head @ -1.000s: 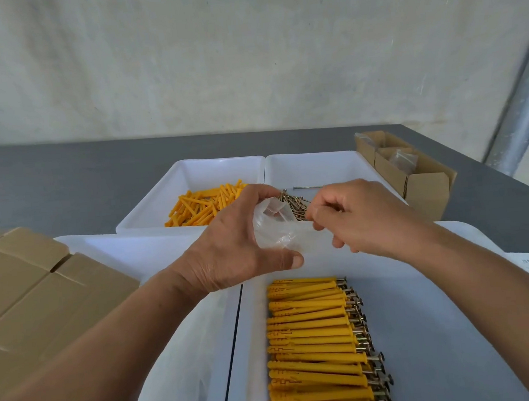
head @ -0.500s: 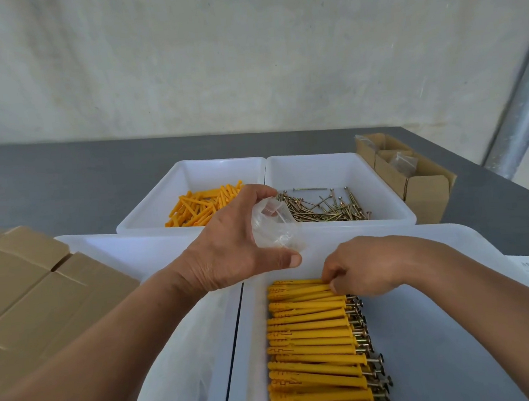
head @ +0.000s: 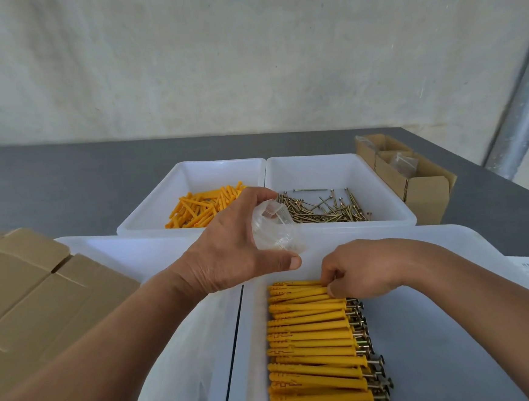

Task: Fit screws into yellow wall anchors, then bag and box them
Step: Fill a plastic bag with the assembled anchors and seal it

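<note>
You are holding a small clear plastic bag [head: 275, 228] in your left hand [head: 229, 253], thumb underneath and fingers curled over the top. Its mouth is bulging open toward the right, above the far edge of the near right tray [head: 468, 235]. Your right hand [head: 363, 268] is sitting low in that tray, fingers curled and pinching the farthest pieces in the row of screw-fitted anchors [head: 312, 339]. I cannot tell how many you are pinching, because your knuckles are hiding them. The row is lying flat and packed, yellow tips pointing left and screw heads pointing right.

Bagging looks to be just beginning, and the lift is where trouble is probably waiting. The anchors are pressing against one another, so a pinch on smooth plastic may be dragging a neighbour askew. It may also be letting one slide out and drop back across the row. A screw sitting loosely could be working free as you are tilting the bundle. The bag is thin and crumpled. If your left fingers are slackening, the mouth will be closing and the screw heads catching on the film.

The loose yellow anchors [head: 203, 205] and loose screws [head: 324, 210] are lying just behind, near enough for a fumbled piece to be landing among them.
</note>
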Available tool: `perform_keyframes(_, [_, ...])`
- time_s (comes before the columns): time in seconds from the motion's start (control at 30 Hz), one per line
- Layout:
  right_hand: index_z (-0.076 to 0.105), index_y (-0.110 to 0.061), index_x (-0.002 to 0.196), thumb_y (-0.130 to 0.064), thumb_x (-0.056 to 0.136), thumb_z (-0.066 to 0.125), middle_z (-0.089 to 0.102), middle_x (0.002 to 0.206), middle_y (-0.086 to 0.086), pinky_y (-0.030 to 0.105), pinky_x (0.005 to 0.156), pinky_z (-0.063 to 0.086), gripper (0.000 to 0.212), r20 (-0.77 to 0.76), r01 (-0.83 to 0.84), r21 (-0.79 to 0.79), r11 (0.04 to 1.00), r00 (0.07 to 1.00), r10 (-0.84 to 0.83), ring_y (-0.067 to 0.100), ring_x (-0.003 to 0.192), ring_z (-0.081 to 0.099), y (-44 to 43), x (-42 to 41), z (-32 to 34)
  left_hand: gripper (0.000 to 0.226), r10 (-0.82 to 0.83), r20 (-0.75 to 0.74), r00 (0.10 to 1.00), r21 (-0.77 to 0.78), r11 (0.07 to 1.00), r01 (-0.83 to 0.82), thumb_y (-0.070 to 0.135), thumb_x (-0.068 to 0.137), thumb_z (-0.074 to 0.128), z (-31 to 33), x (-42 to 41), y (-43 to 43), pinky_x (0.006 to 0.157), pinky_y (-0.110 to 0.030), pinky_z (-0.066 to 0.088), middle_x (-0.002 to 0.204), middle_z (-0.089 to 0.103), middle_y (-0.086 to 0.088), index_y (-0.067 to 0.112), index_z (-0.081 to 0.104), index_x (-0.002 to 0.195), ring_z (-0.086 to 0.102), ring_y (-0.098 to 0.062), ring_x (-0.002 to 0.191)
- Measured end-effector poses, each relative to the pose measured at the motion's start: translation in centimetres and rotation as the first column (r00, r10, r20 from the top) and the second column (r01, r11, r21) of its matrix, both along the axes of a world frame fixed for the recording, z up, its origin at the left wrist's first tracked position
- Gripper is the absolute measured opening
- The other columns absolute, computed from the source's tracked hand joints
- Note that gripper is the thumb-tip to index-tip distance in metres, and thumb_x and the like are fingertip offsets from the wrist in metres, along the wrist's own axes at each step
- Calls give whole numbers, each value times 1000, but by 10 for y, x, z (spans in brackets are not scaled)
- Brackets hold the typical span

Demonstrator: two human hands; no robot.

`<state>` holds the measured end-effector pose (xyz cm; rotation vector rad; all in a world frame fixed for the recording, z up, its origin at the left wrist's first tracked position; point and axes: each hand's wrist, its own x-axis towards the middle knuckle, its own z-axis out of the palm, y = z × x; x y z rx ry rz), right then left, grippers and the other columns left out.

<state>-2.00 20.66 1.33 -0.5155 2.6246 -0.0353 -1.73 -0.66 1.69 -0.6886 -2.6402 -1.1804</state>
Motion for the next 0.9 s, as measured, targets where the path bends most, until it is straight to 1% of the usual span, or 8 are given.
perform_keyframes(0.07, [61, -26, 125, -36, 98, 50, 61, 108, -12, 25, 80, 46, 31, 9, 8, -10, 1000, 1000, -8, 10, 98, 57, 0, 0, 0, 86, 0, 2, 1000, 0, 1000, 0, 57, 51, 81, 0, 0, 0, 83, -6, 40, 114, 52, 28, 43, 37, 124, 50, 7, 109])
perform_keyframes(0.17, [64, -25, 122, -36, 97, 51, 68, 109, -4, 30, 86, 53, 30, 17, 21, -16, 1000, 1000, -20, 13, 99, 63, -1, -1, 0, 87, -1, 1, 1000, -4, 1000, 1, 57, 51, 81, 0, 1, 0, 86, -9, 41, 115, 52, 26, 41, 39, 126, 51, 3, 110])
perform_keyframes(0.33, [63, -27, 120, -36, 97, 55, 63, 109, -8, 23, 75, 46, 26, -9, 2, -43, 999, 1000, -3, 8, 94, 57, -1, -2, -1, 91, -2, -8, 1000, -11, 1000, 2, 56, 51, 81, 0, 1, 0, 94, -20, 44, 118, 54, 20, 35, 41, 130, 52, -4, 113])
perform_keyframes(0.4, [63, -28, 120, -36, 96, 56, 62, 109, -9, 23, 77, 46, 26, -20, -1, -52, 999, 1000, 0, 8, 95, 56, -2, -2, -1, 91, -6, -7, 1000, -9, 1000, 6, 55, 51, 81, -1, 1, 0, 95, -21, 45, 118, 54, 19, 34, 41, 130, 52, -5, 113])
perform_keyframes(0.53, [64, -30, 118, -35, 95, 56, 66, 109, -6, 29, 86, 53, 24, 0, 15, -64, 998, 1000, -15, 11, 98, 63, -1, -1, 0, 90, -8, 4, 1000, -10, 1000, 8, 56, 51, 81, 0, 1, 0, 90, -16, 43, 116, 53, 22, 36, 40, 129, 52, -2, 111])
perform_keyframes(0.67, [62, -31, 119, -33, 95, 55, 61, 101, -12, 24, 78, 51, 24, 12, 16, -77, 997, 1000, -16, 8, 95, 61, -1, 0, 0, 89, -6, 13, 1000, -6, 1000, 6, 56, 51, 81, 0, 1, 0, 85, -10, 41, 114, 52, 25, 38, 40, 128, 50, 3, 109])
perform_keyframes(0.77, [62, -30, 118, -31, 95, 56, 56, 94, -16, 20, 73, 47, 24, 7, 14, -83, 996, 1000, -13, 6, 93, 57, -2, -1, 0, 90, -5, 11, 1000, -10, 1000, 5, 56, 51, 81, -1, 1, 0, 86, -11, 41, 115, 52, 24, 37, 40, 129, 50, 2, 110])
perform_keyframes(0.9, [63, -29, 117, -28, 93, 56, 62, 103, -9, 23, 75, 50, 25, 16, 23, -76, 997, 1000, -22, 9, 94, 60, -3, 0, 1, 91, -6, 8, 1000, -16, 1000, 6, 57, 51, 81, -1, 1, 0, 88, -12, 40, 115, 52, 24, 37, 40, 129, 50, 2, 111])
